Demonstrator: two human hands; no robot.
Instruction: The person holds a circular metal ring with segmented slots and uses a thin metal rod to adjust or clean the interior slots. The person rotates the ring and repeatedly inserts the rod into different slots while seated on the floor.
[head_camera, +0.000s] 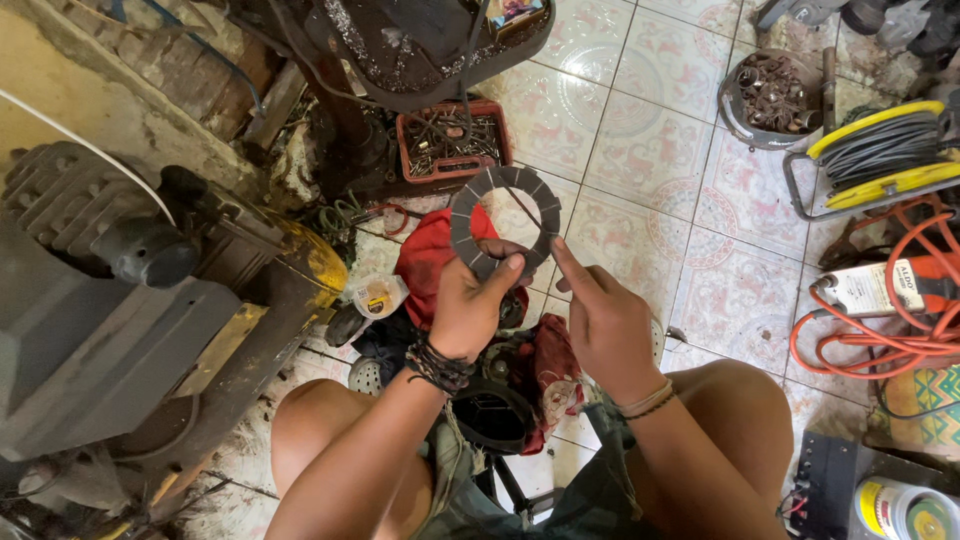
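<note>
While the person squats over the tiled floor (640, 150), the left hand (468, 310) pinches the lower rim of a grey segmented friction ring (462, 222) at centre frame, thumb over its face. The ring rises above that pinch; it looks thin, stiff and light, best taken by the rim. The right hand (605, 325) grips nothing, its forefinger pointing at the ring's lower edge.

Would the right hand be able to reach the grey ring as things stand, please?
Probably yes. The right hand is empty, its forefinger pointing at the grey ring, which the left hand holds up just beside it. Nothing lies between fingertip and ring; only a small gap shows.
</note>
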